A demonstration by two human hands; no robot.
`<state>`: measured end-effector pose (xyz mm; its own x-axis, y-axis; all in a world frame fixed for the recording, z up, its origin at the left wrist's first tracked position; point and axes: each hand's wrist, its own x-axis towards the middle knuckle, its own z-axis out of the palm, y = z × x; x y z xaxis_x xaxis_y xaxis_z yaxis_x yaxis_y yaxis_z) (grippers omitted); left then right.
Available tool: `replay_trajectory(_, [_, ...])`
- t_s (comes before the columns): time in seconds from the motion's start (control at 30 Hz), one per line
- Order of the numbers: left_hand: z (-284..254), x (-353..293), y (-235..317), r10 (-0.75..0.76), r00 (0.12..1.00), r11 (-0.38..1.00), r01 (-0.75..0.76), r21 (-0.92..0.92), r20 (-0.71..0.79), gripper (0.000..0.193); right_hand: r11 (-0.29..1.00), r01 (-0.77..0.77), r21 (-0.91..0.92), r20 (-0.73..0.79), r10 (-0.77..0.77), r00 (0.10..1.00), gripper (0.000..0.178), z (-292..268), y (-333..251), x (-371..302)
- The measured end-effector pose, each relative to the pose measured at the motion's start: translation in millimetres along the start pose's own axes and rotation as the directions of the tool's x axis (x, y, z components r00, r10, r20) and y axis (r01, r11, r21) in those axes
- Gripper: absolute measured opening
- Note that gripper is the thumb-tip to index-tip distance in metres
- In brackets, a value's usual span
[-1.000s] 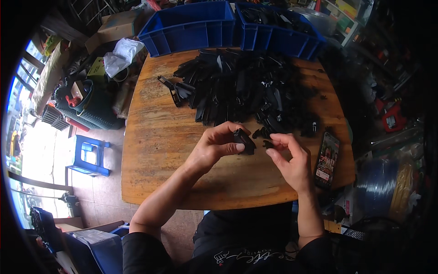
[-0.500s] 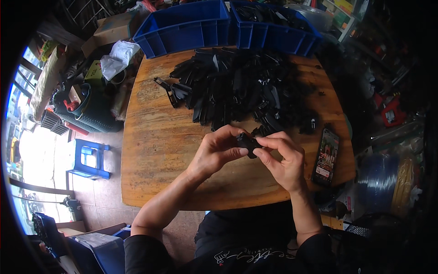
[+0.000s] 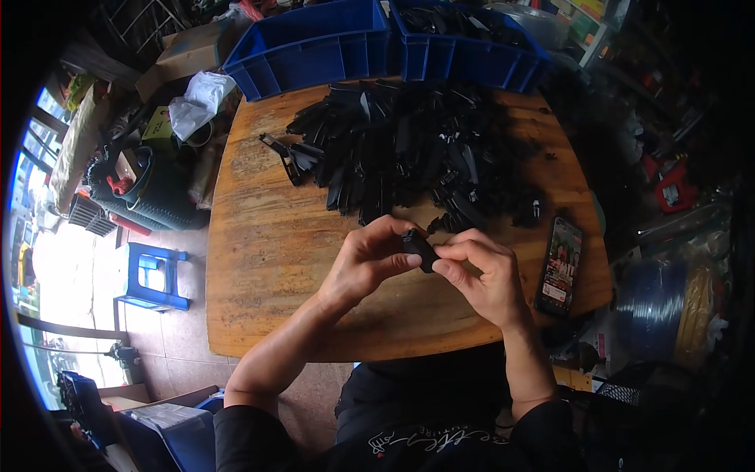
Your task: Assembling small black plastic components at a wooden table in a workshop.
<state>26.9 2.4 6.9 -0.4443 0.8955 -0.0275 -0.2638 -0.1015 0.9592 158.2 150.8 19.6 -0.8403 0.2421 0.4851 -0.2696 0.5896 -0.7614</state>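
Note:
Between my hands, above the near half of the wooden table (image 3: 267,291), is a small black plastic part (image 3: 422,253). My left hand (image 3: 363,263) pinches it from the left, with the thumb on its near side and the index finger over its far end. From the right, my right hand (image 3: 481,275) has its thumb and index finger closed at the part's edge. Whether those fingertips also hold a second small piece is too fine to make out. Just beyond my hands lies a heap of long black plastic parts (image 3: 373,161).
Two blue crates stand at the far edge: the left one (image 3: 314,59) and the right one (image 3: 472,59), which holds black parts. A phone (image 3: 560,267) with a lit screen lies at right. A black clip-like part (image 3: 279,153) sits left of the heap. A blue stool (image 3: 153,275) stands left.
The black part has turned slightly between my fingers, now showing a longer, narrower side. Both hands stay in nearly the same place.

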Motion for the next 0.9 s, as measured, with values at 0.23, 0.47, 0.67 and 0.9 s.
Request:
replay_trajectory(0.23, [3,-4,-2,0.031,0.999,0.999,-0.030,0.023,-0.039,0.024,0.969,-0.246,0.005,0.066,0.246,0.967,0.008,6,-4,-6])
replay_trajectory(0.47, [8,-6,5,0.114,0.992,0.975,-0.100,0.197,-0.060,0.027,0.972,-0.218,0.093,0.051,0.214,0.976,0.012,23,3,-9])
replay_trajectory(0.67, [2,-1,7,0.192,0.981,0.980,-0.190,0.061,-0.034,0.032,0.959,0.023,-0.283,0.016,-0.020,1.000,0.013,-1,11,14])
replay_trajectory(0.9, [-32,10,6,0.110,0.989,0.915,-0.139,-0.379,-0.097,0.025,0.785,-0.114,-0.609,-0.131,0.042,0.990,0.016,-34,42,6])
